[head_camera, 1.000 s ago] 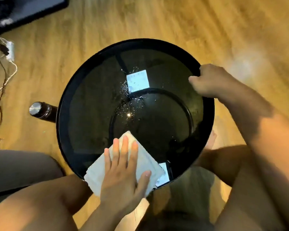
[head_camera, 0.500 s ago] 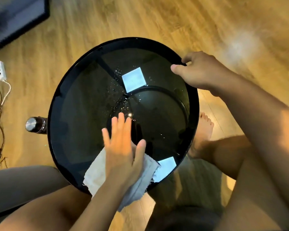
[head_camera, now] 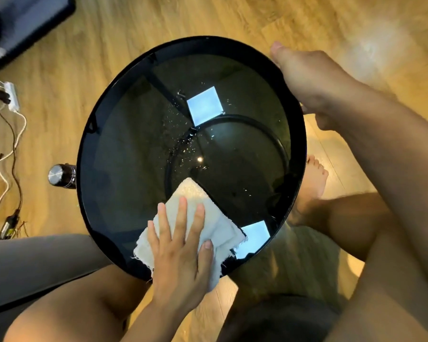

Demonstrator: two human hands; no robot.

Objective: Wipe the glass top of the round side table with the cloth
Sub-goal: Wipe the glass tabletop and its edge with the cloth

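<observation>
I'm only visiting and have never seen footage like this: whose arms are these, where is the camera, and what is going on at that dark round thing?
There is no machine here: a person wears a wide-angle camera on the head, looking down at their own two hands. The dark disc is the glass top of a round side table, with water droplets near its middle and bright squares that are reflections. The left hand presses flat on a white cloth at the near edge, fingers spread. The right hand holds the far right rim. On the wooden floor beside the table stands a dark bottle, with cables further left.
</observation>
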